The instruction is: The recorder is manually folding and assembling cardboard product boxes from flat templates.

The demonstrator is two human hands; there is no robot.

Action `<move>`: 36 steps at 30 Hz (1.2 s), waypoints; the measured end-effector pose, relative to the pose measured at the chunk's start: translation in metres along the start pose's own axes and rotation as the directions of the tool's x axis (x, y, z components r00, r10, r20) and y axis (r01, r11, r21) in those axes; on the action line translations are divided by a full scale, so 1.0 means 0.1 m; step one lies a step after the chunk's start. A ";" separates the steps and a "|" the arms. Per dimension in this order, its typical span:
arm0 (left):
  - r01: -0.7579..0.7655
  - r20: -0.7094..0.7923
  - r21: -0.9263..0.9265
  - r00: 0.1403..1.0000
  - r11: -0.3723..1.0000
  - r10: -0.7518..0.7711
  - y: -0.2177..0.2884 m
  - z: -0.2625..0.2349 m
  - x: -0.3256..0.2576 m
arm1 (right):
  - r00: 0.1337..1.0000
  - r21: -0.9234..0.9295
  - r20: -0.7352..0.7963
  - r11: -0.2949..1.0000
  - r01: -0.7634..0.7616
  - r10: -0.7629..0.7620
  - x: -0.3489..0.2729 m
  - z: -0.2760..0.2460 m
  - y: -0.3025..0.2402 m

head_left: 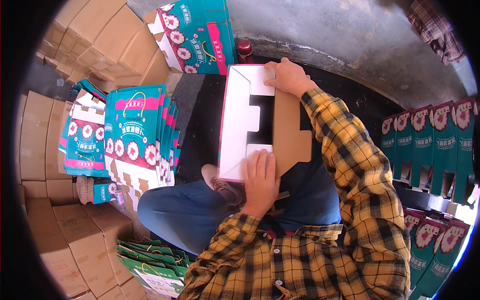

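Note:
A partly folded carton point(235, 125) stands over my lap, its open side facing up. It has a white panel with a tab, small white end flaps and a brown cardboard flap point(291, 145) folded outward. Between the flaps shows a dark gap. My left hand point(261, 177) lies on the near white end flap with its fingers stretched out flat. At the far end my right hand point(291, 77) grips the carton, the thumb on the white flap and the other fingers bent over the far edge.
Teal and pink flat cartons point(135, 125) lean in a stack at left, with another point(200, 37) behind. Brown boxes point(75, 240) line the left side. Green bags point(152, 262) lie at lower left. Formed teal cartons point(422, 142) stand at right. A red-capped bottle point(244, 50) stands by the wall.

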State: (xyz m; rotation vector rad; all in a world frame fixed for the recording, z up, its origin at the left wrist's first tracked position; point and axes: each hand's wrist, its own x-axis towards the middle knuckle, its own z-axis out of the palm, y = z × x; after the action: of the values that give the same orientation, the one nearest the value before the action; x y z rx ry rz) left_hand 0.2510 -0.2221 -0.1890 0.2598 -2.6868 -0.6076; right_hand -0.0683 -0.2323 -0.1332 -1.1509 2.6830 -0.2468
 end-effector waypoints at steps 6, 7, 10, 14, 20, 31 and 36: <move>-0.108 0.016 -0.005 0.994 0.994 0.108 -0.37 -0.47 -0.22 | 0.977 -0.057 -0.051 0.977 0.205 -0.207 -0.25 -0.22 0.36; -0.109 0.017 -0.004 0.994 0.994 0.109 -0.47 -0.53 -0.32 | 0.985 0.087 0.137 0.992 0.093 -0.105 -0.31 -0.35 0.36; 0.114 0.089 -0.101 0.990 0.988 -0.105 -0.65 -0.52 -0.50 | 0.932 0.260 0.357 0.965 -0.031 -0.066 -0.37 -0.37 0.39; 0.362 -0.210 -0.420 0.854 0.832 -0.477 -0.48 -0.19 -0.32 | 0.975 0.161 0.162 0.979 0.127 -0.154 -0.43 -0.13 0.58; 0.115 -0.116 0.358 0.990 0.927 -0.078 -0.55 -0.22 -0.30 | 0.657 0.004 -0.140 0.663 0.749 -0.741 -0.89 0.23 0.16; 0.141 0.085 0.073 0.985 0.987 -0.147 -0.53 -0.13 -0.26 | 0.721 -0.050 0.311 0.746 0.664 -0.620 -0.90 0.33 0.05; 0.151 0.056 0.065 0.986 0.986 -0.154 -0.46 -0.23 -0.27 | 0.716 0.082 0.199 0.740 0.668 -0.669 -0.87 0.23 0.14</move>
State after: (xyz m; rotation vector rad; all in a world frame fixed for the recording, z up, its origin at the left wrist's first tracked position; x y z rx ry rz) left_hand 0.2894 -0.2646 -0.1992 0.4744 -2.7650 -0.5880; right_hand -0.0139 -0.1608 -0.1476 -1.9896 1.9666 -0.2152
